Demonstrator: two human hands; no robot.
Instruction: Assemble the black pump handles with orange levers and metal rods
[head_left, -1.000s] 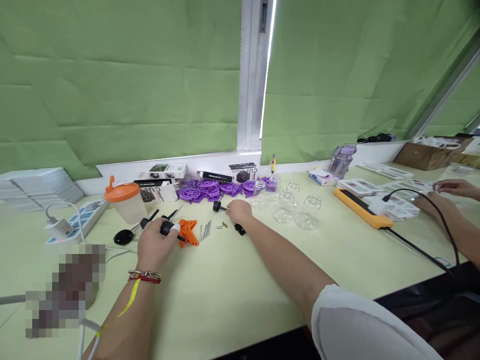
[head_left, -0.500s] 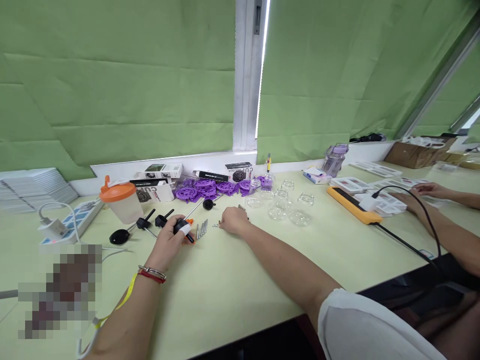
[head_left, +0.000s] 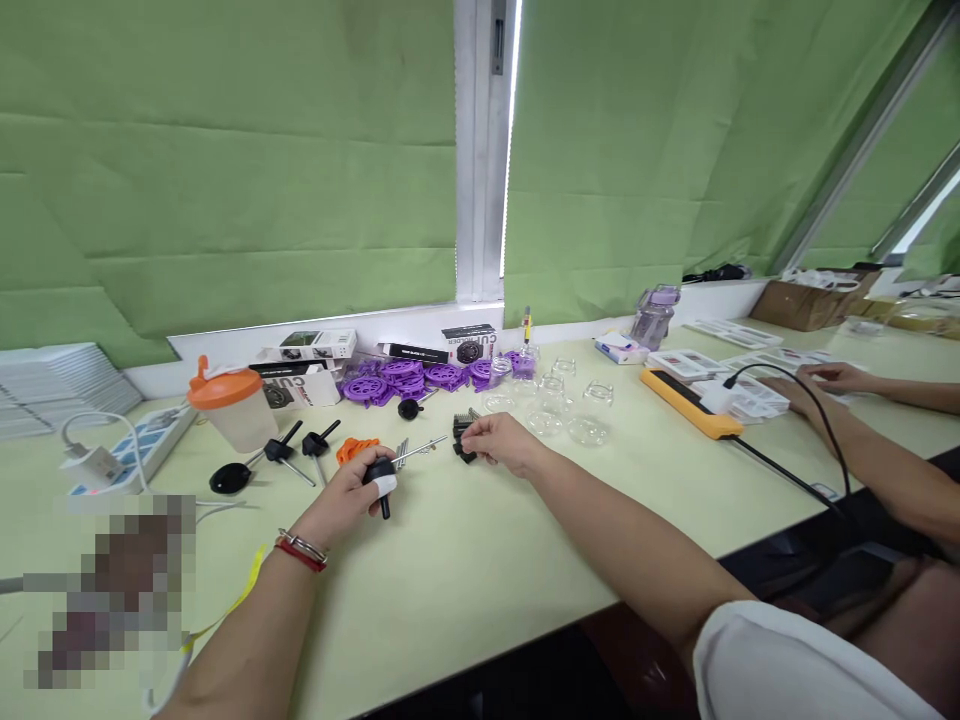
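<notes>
My left hand (head_left: 351,502) is closed round a black crank-like part (head_left: 382,472) with a rounded body and a thin metal rod pointing right. A white wrap covers one finger. My right hand (head_left: 501,442) has its fingertips pinched at a small black part (head_left: 466,456), beside a group of like black pieces (head_left: 460,424) and springs (head_left: 472,413). Between my hands lie metal pins (head_left: 403,452). Orange pieces (head_left: 355,449) rest just behind my left hand. Two more black parts with rods (head_left: 280,449) lie to the left, near a black round-ended part (head_left: 229,478).
Purple wheel-shaped pieces (head_left: 403,378) and boxes (head_left: 304,386) line the back. Clear glass jars (head_left: 590,425) stand right of centre. An orange-lidded cup (head_left: 236,405) and a power strip (head_left: 154,440) are left. An orange power strip (head_left: 686,403) separates a co-worker's hands (head_left: 810,395).
My right hand has moved right, from the tiny pieces near the pins to the black parts. My left hand has lowered slightly and turned the rod more toward the right.
</notes>
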